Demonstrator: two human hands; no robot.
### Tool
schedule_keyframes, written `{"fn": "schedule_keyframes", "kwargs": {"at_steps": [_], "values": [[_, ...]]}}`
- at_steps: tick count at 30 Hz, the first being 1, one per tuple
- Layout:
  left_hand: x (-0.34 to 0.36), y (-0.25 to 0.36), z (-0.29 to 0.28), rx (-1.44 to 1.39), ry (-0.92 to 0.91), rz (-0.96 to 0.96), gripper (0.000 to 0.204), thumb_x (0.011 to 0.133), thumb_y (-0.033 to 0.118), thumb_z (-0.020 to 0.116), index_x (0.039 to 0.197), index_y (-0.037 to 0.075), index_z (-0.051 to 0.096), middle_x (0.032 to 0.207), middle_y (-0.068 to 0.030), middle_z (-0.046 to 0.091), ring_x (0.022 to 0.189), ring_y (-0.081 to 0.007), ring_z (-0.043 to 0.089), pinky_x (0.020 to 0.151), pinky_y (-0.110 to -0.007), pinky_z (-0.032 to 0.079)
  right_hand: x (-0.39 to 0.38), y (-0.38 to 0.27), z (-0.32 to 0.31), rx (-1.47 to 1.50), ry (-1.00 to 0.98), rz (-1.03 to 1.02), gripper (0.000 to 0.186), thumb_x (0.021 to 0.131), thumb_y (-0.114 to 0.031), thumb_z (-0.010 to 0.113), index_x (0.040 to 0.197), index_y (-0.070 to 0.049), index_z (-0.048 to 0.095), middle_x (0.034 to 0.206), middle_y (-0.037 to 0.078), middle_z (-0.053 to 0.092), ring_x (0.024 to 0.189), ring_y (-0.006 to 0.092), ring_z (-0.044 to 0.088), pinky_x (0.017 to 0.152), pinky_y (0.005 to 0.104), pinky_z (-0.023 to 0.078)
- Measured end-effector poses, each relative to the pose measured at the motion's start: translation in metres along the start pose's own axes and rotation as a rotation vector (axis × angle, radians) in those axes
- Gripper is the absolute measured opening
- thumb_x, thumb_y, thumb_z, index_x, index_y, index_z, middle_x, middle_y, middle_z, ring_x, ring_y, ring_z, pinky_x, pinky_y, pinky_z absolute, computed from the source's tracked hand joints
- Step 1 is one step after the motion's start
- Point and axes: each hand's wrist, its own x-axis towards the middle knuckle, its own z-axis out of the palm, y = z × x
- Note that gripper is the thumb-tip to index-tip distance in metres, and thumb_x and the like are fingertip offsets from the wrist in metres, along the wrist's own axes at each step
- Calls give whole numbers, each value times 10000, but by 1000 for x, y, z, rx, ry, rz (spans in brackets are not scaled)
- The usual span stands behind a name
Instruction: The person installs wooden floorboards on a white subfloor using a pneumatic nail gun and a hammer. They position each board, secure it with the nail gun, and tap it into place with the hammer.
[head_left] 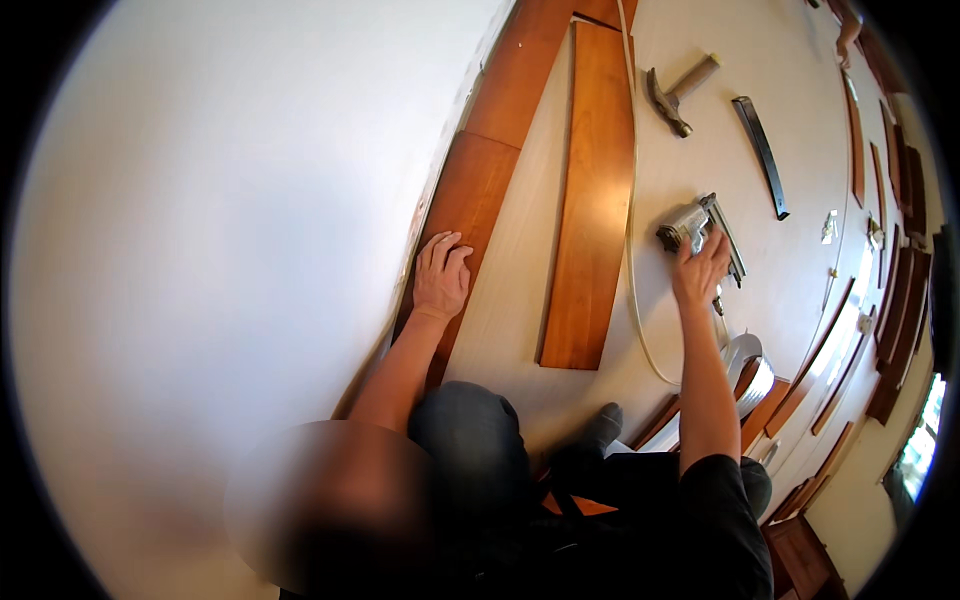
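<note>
My left hand (440, 278) rests on a reddish wooden plank (480, 180) laid along the white wall (200, 200), its fingers slightly bent and apart. My right hand (703, 265) is open at a silver nail gun (685, 225) on the pale floor, fingers over its handle; I cannot tell whether they touch it. A loose plank (590, 190) lies between my hands, with a pale hose (640, 330) running beside it. Farther forward are a hammer (675, 95) and a long black bar (760, 155).
My knees and foot (605, 425) are low in the view. A white round object (750, 375) sits right of my right arm. Several planks (900, 300) lie along the right. Another person's arm (848, 35) shows at top right, and a window (920, 430) at far right.
</note>
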Motion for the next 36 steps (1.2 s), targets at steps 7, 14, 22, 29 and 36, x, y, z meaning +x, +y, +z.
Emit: {"fn": "schedule_keyframes", "kwargs": {"at_steps": [7,14,22,29,36], "values": [[47,17,12,139,-61,51,238,907,187,685,1119,85,645,1191,-145,622,1166,-366,581,963,-494,491,5,85,31,75,-319,-202,679,1049,-318,484,1614,-8,273,1410,246,566,1312,441,519,1118,495,427],[200,40,70,231,-58,-161,319,865,283,751,1063,79,607,1075,-142,606,1059,-351,576,885,-500,472,4,63,20,-10,-444,-122,767,1001,-313,516,1642,-23,210,1294,184,604,1155,375,625,904,484,562],[206,40,88,247,-62,-155,292,807,173,736,1046,122,575,1079,-104,580,1060,-320,550,902,-488,420,11,63,14,11,-456,-128,846,933,-330,604,1626,-7,243,1210,175,607,1108,349,630,894,462,549],[212,38,89,148,-55,-120,220,805,156,655,1017,141,601,1018,-88,606,1013,-331,561,872,-485,411,17,67,18,51,-537,-81,960,819,-228,708,1626,-9,237,1181,147,591,1129,335,589,947,453,514],[211,35,93,166,-43,-104,147,826,140,616,973,145,600,981,-81,610,973,-329,566,848,-475,400,14,71,29,108,-500,-74,910,764,-162,685,1569,39,311,1118,173,590,1082,355,595,934,464,515]]}}
